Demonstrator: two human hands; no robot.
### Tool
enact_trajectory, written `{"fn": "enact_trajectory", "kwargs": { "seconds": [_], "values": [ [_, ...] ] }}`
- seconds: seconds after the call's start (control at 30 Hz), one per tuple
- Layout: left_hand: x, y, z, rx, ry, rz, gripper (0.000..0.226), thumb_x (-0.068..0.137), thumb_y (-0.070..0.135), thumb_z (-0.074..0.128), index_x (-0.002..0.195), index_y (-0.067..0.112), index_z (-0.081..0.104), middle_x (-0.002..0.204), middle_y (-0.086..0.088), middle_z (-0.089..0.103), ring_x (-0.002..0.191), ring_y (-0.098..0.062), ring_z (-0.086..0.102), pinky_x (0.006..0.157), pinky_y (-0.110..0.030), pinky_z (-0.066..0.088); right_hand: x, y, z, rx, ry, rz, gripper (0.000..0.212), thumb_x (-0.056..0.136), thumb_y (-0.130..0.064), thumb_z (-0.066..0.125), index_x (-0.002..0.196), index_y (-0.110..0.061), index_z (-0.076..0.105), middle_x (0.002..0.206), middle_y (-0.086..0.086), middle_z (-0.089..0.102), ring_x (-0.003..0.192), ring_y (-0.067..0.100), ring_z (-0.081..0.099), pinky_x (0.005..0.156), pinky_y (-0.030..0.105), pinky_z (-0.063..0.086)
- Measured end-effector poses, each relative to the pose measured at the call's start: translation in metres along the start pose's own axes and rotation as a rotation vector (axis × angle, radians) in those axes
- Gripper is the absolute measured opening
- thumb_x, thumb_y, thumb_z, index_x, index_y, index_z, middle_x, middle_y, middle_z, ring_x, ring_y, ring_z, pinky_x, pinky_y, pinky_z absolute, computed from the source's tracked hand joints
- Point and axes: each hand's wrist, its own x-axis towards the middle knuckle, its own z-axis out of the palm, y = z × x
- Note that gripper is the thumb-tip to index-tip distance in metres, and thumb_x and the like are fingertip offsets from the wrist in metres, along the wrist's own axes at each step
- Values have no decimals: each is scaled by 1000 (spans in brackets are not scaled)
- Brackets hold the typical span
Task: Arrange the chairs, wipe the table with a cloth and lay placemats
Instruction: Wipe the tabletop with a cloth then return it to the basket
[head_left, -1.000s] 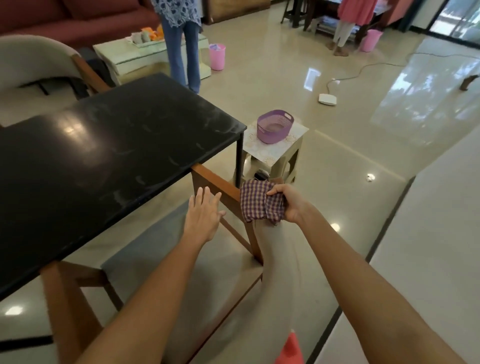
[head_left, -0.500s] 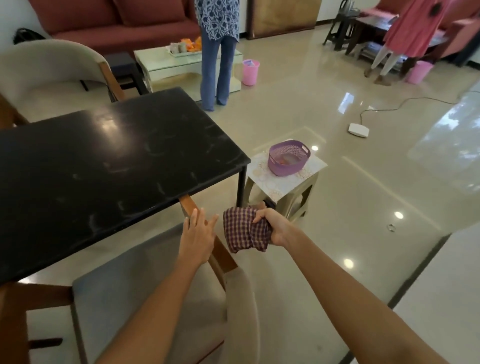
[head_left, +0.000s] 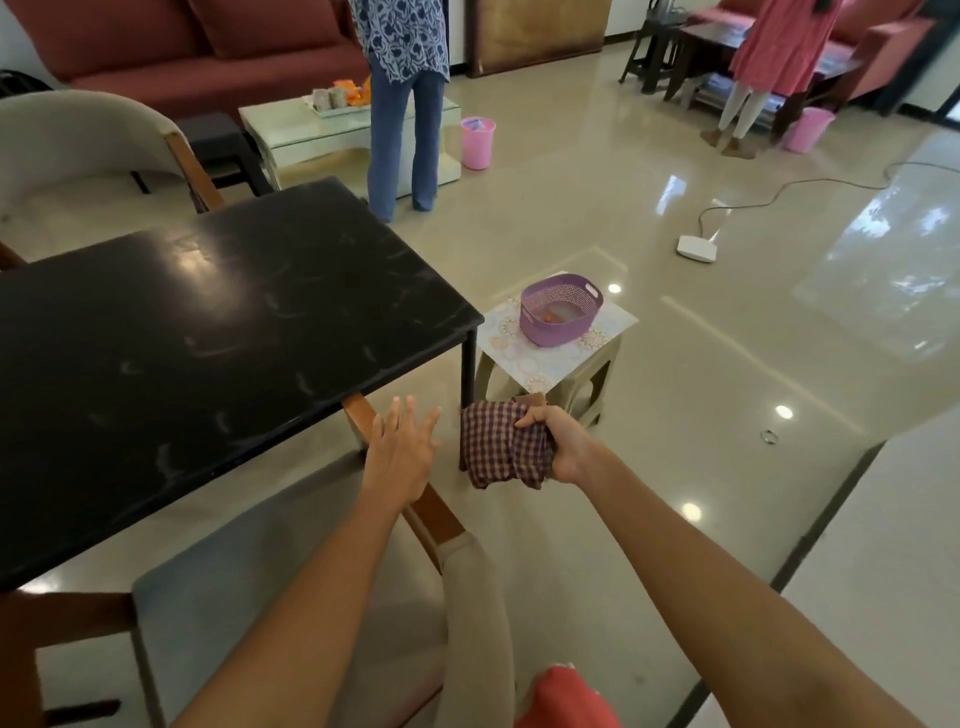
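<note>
Chairs half sorted: left hand (head_left: 402, 457) flat on wooden-armed grey chair (head_left: 291, 571), right hand (head_left: 563, 441) bunching checked purple cloth (head_left: 501, 447); glossy black table (head_left: 208, 322) unwiped, no placemats yet.

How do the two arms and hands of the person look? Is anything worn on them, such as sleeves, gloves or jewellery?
Both forearms are bare up to the picture's edge: no sleeves show. The left hand and the right hand wear no gloves, and no rings, watch or bracelet show on the fingers or wrists. A piece of coral-red clothing shows at the bottom edge, between the arms.
</note>
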Motion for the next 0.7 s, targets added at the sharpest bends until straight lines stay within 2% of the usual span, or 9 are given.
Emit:
{"fn": "enact_trajectory", "kwargs": {
  "seconds": [0.2, 0.33, 0.47, 0.57, 0.7],
  "values": [
    [25, 24, -5, 13, 22, -37, 51, 101, 38, 33, 149, 26, 19, 156, -14, 17, 145, -30, 12, 117, -46, 17, 16, -26, -22, -25, 12, -4, 31, 79, -8, 57, 110, -7, 60, 107, 12, 65, 96, 28, 60, 69, 36, 50],
    [51, 50, -1, 19, 32, -91, 51, 100, 38, 35, 148, 26, 22, 155, -15, 20, 144, -31, 15, 116, -47, 18, 38, -56, -49, -51, 10, 14, 28, 78, -8, 59, 106, -9, 58, 107, 12, 63, 96, 28, 59, 75, 39, 51],
    [101, 95, 0, -5, 50, -159, 51, 100, 36, 38, 147, 25, 25, 154, -15, 20, 145, -31, 13, 117, -47, 19, 69, -103, -90, -109, -27, 5, 32, 75, -8, 60, 107, -8, 58, 109, 13, 63, 98, 30, 60, 71, 39, 51],
    [143, 139, -1, -32, 63, -201, 49, 98, 32, 43, 145, 22, 31, 154, -16, 21, 144, -33, 12, 116, -46, 20, 85, -136, -124, -107, -38, -2, 27, 78, -6, 58, 105, -9, 58, 104, 11, 63, 93, 28, 60, 64, 38, 49],
    [192, 191, -8, -88, 77, -218, 49, 99, 32, 43, 146, 24, 29, 155, -16, 17, 145, -31, 7, 117, -45, 15, 110, -179, -165, -124, -90, -16, 23, 79, -5, 55, 102, -8, 59, 101, 12, 64, 88, 28, 60, 64, 36, 49]
  ]
}}
